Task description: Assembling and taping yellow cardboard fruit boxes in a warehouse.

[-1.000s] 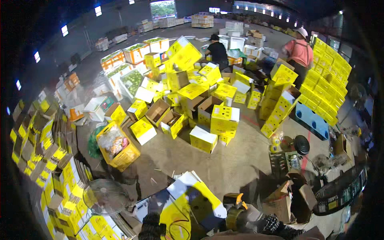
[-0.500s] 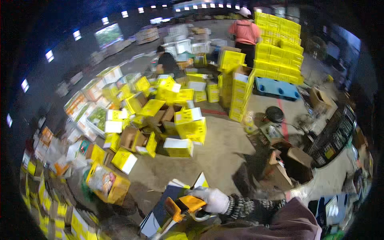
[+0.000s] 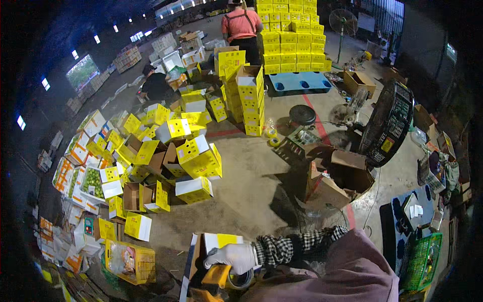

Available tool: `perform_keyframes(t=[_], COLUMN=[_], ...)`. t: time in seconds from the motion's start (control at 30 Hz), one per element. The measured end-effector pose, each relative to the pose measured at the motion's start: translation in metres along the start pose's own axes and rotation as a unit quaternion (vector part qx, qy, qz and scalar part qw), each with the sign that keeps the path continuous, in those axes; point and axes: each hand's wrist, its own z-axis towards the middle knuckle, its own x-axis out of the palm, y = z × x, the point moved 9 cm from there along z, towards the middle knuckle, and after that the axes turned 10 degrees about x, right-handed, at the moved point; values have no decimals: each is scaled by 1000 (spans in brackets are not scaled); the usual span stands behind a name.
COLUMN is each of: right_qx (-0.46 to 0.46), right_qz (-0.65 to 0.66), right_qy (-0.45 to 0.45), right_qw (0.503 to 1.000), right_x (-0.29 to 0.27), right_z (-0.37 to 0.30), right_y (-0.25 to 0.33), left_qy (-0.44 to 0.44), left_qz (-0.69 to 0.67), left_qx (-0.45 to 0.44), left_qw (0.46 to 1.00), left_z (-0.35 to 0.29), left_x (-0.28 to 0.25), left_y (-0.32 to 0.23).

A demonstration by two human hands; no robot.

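Observation:
My right hand [image 3: 233, 256], in a white glove with a black-and-white checked sleeve behind it, is closed around an orange tape dispenser [image 3: 217, 276]. A roll of tape [image 3: 241, 280] shows on the dispenser, just below the hand. Under and behind it stands a carton [image 3: 212, 240] with raised white and yellow flaps, cut off by the lower edge of the head view. My left hand is out of sight.
Yellow cartons [image 3: 196, 156] lie in a loose heap ahead on the left. A yellow crate [image 3: 146, 266] is close by on the left. An open brown carton [image 3: 327, 189] and a large black fan [image 3: 390, 123] stand right. Two people [image 3: 242, 25] work farther off.
The view has swung to the right, so the surroundings sit farther left. My right hand and the tape dispenser have shifted left and the dispenser now points lower.

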Motion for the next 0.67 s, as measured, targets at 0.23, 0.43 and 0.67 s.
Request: perform_keyframes(t=[0.23, 0.43, 0.67], right_qx=[77, 170, 284], right_qz=[-122, 12, 591], right_qy=[268, 333, 424], right_qw=[953, 927, 625], right_x=[159, 178, 132], right_z=[30, 43, 80], right_y=[-124, -138, 9], left_qy=[-53, -97, -166], left_qz=[24, 49, 537], left_qx=[-17, -69, -71], left_qw=[998, 992, 824], left_z=[-4, -54, -136], left_x=[-19, -51, -51], left_y=[2, 38, 110])
